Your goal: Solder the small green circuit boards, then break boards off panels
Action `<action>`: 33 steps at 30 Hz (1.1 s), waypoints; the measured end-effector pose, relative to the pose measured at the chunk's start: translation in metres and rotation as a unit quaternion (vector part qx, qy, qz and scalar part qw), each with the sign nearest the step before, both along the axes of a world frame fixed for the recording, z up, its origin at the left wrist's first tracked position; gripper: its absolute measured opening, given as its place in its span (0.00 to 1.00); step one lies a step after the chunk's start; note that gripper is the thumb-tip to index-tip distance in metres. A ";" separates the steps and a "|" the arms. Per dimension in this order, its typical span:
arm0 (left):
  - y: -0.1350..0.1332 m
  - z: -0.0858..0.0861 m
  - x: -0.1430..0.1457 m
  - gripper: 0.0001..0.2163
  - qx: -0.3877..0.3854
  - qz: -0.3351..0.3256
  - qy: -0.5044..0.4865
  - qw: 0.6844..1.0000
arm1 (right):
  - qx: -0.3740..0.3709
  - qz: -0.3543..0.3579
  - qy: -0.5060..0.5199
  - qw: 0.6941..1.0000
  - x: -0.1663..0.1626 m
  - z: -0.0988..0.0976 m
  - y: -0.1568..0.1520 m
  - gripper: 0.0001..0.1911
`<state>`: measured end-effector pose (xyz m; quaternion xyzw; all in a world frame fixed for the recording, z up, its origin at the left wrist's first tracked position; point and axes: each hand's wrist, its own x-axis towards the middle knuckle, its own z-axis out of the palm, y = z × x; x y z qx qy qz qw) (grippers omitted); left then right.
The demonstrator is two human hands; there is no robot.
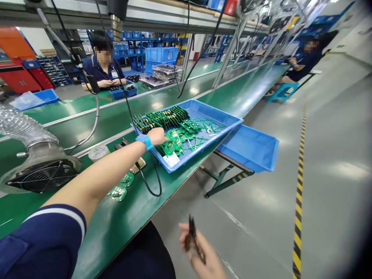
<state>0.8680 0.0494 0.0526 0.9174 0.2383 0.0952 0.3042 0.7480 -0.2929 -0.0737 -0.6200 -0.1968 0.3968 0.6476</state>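
My left hand (157, 136), with a blue band (145, 142) at the wrist, reaches over the near left rim of a blue tray (186, 161). Its fingers are curled down at loose green circuit boards (174, 141); the fingertips are hidden, so I cannot make out what they grip. Behind them in the tray stand rows of upright circuit boards (167, 116), and thin green strips (207, 126) lie scattered to the right. Low in front, beyond the table edge, my right hand (200, 248) is closed around a dark, pointed hand tool (192, 228), its tip upward and blurred.
More green boards (118, 192) lie on the green bench (139, 209), near a looped black cable (158, 190). A fan with a duct (40, 174) stands left. Another blue tray (250, 149) sits lower right. One person (101, 66) works opposite; another (305, 58) sits far right.
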 end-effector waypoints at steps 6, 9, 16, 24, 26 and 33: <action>-0.004 0.023 -0.029 0.07 -0.152 -0.077 -0.157 0.973 | -0.090 -0.129 -0.413 0.897 0.121 0.076 0.031 0.23; -0.009 0.037 -0.050 0.09 -0.262 -0.135 -0.199 0.935 | -0.111 -0.132 -0.517 0.838 0.149 0.105 0.057 0.26; -0.007 0.057 -0.076 0.09 -0.258 -0.148 -0.198 0.934 | -0.092 -0.038 -0.520 0.849 0.153 0.125 0.074 0.25; -0.018 0.044 -0.065 0.07 -0.542 -0.107 -0.204 0.808 | 0.053 0.062 -0.279 0.957 0.165 0.119 0.092 0.10; -0.020 0.040 -0.058 0.03 -0.588 -0.024 -0.234 0.774 | -0.092 -0.049 -0.473 0.875 0.187 0.119 0.101 0.14; -0.022 0.035 -0.056 0.09 -0.657 0.156 -0.204 0.709 | -0.235 -0.137 -0.595 0.756 0.242 0.121 0.102 0.05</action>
